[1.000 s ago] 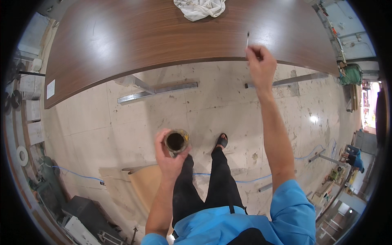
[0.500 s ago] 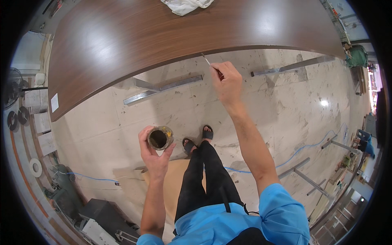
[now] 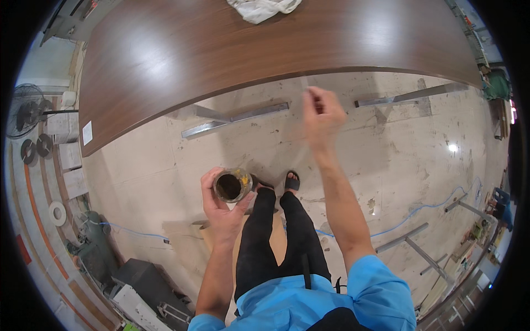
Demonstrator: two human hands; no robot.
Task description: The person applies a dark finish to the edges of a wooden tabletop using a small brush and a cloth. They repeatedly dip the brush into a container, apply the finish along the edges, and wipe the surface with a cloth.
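My left hand (image 3: pixel 223 220) is wrapped around a small jar (image 3: pixel 241 175), held upright with its mouth facing up. Dark liquid shows inside, and yellow stains mark the rim. Farther forward, my right hand (image 3: pixel 326 118) pinches a thin, pale-handled brush (image 3: pixel 304 83), smeared by motion. The brush points at the front edge of a brown wood-grain tabletop (image 3: pixel 248 49); whether its tip touches that edge I cannot tell.
A white cloth (image 3: pixel 262 8) lies on the tabletop. Metal legs (image 3: pixel 237 119) reach across the floor beneath it. A blue hose (image 3: pixel 414 208) runs over the floor at right. A fan (image 3: pixel 27 110) and a green tank (image 3: pixel 96 237) stand at left.
My right hand and the brush have moved right along the tabletop's front edge. The whole view has shifted a little. My left hand still holds the jar.
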